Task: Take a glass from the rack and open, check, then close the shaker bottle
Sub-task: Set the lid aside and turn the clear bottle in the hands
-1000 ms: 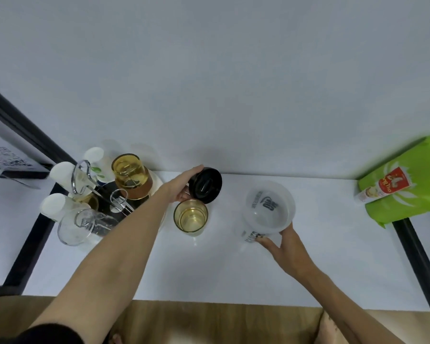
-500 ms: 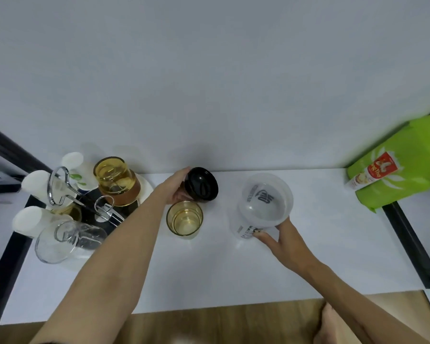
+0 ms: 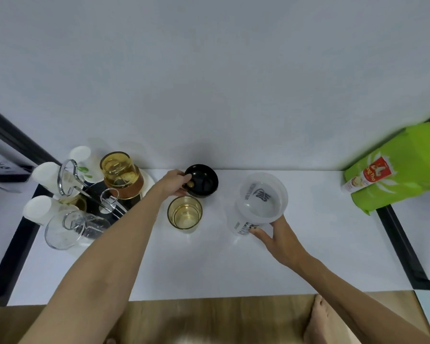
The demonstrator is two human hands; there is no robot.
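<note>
Plastic and light, the shaker bottle stands open, right of the picture's middle. It could tip, so hold its side low down, as the right hand does with curled fingers. The left hand grips the black lid, now showing its hollow inside, tipped more than before. The amber glass stands in the middle.

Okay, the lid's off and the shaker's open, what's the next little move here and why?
Probably bring the black lid, gripped in the left hand, across to the open shaker bottle and seat it. The bottle stands uncapped and looks empty, the right hand steadies its side, and the amber glass is already out on the table.
</note>
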